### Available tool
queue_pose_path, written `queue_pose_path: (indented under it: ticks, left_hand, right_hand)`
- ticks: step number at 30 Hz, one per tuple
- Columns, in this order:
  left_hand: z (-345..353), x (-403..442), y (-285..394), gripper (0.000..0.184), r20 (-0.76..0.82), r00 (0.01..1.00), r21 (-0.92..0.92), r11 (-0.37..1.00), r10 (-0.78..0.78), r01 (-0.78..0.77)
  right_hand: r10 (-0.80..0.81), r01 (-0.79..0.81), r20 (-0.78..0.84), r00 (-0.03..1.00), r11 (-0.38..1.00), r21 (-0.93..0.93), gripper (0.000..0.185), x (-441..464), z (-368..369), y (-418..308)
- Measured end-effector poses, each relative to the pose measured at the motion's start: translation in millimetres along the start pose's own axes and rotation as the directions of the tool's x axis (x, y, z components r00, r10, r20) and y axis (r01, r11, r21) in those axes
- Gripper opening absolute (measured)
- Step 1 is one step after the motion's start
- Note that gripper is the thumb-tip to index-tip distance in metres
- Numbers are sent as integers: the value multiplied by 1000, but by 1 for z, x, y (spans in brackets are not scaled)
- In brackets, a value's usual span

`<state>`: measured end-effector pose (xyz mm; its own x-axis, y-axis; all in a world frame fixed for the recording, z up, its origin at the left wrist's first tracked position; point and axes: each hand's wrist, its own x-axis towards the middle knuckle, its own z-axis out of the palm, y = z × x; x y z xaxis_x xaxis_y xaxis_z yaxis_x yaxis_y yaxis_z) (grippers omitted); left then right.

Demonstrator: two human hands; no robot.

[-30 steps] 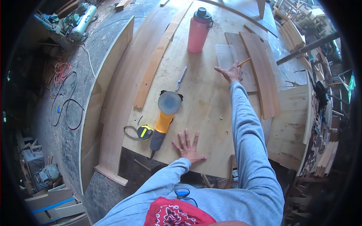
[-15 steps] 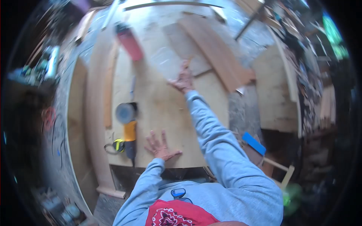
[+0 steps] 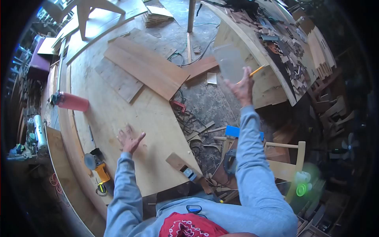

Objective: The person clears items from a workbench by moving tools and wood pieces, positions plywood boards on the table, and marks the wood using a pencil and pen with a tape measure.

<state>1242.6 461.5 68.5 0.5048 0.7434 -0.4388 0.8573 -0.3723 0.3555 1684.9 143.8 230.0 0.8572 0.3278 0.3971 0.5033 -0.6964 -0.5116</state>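
My left hand is over the pale plywood sheet, fingers spread, holding nothing. My right hand is raised past the plywood's right edge. A yellow pencil sticks out of its fingers. A clear, thin rectangular sheet rises from the same hand, seemingly gripped by thumb and fingers. Two boards lie overlapped on the plywood: a reddish-brown board over a greyish board.
A red bottle stands left, above a yellow-and-black power tool and a tape measure. A short wood piece lies near the front edge. Right are a wooden chair and a side table heaped with scraps.
The view has turned to the right. My right hand has swung from above the plywood out past its right edge with the pencil and clear sheet. My left hand stays spread over the plywood.
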Motion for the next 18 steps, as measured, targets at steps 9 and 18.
queue_pose_path:
  ticks: [9,18]
  left_hand:
    - [-17,-10,70,125,102,949,134,949,-298,284]
    - [-25,-13,80,129,151,937,95,948,-316,304]
  right_hand:
    - [-52,34,-94,994,982,-185,99,169,32,178]
    - [-179,232,180,967,912,-337,55,292,79,326]
